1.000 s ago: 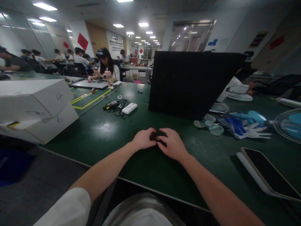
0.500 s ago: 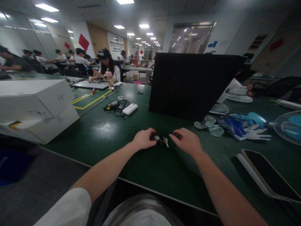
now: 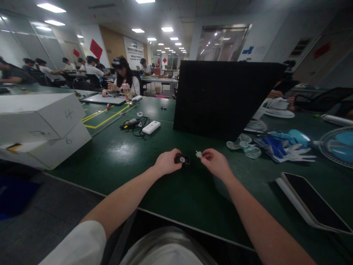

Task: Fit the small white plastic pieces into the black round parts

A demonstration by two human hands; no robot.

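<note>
My left hand [image 3: 168, 162] is closed around a small black mechanical part [image 3: 183, 159] with a round silvery disc on its face, just above the green table. Between the thumb and fingers of my right hand [image 3: 217, 162] is a small off-white plastic piece [image 3: 199, 154] with a thin pin sticking up to the left. A short gap separates the two pieces. My fingers cover part of each one.
A black panel [image 3: 220, 99] stands upright behind my hands. To the right lie clear fan blades [image 3: 250, 151], blue-white gloves [image 3: 286, 149], a fan grille [image 3: 335, 147] and a phone [image 3: 314, 200]. White boxes [image 3: 52, 121] are stacked at left, near a white power bank [image 3: 151, 127].
The off-white piece, earlier at the black part's right end, is now apart from it in my right hand. My right fingers, earlier spread and bare, have closed on it.
</note>
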